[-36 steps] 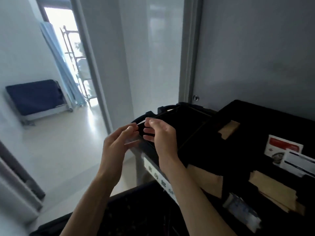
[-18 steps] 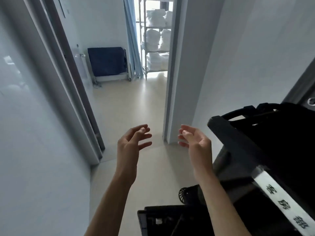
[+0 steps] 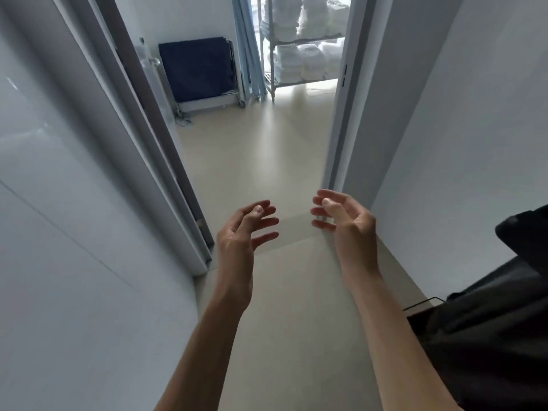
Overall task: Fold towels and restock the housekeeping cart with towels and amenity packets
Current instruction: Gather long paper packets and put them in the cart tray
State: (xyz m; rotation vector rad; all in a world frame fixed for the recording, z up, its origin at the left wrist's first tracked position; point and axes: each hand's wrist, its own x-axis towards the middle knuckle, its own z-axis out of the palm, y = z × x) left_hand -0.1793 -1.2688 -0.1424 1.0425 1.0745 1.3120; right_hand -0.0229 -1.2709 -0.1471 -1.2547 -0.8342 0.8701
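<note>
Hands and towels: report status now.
Left hand and right hand open, empty. Folded white towels on metal wire shelf beyond doorway. Beige floor between looks unobstructed.

We see only a dark corner of the cart [image 3: 504, 336], cut off by the right edge. The towels [image 3: 302, 51] on the far shelf [image 3: 305, 81] are washed out by backlight; we cannot count them, and the top edge crops the upper stacks.
</note>
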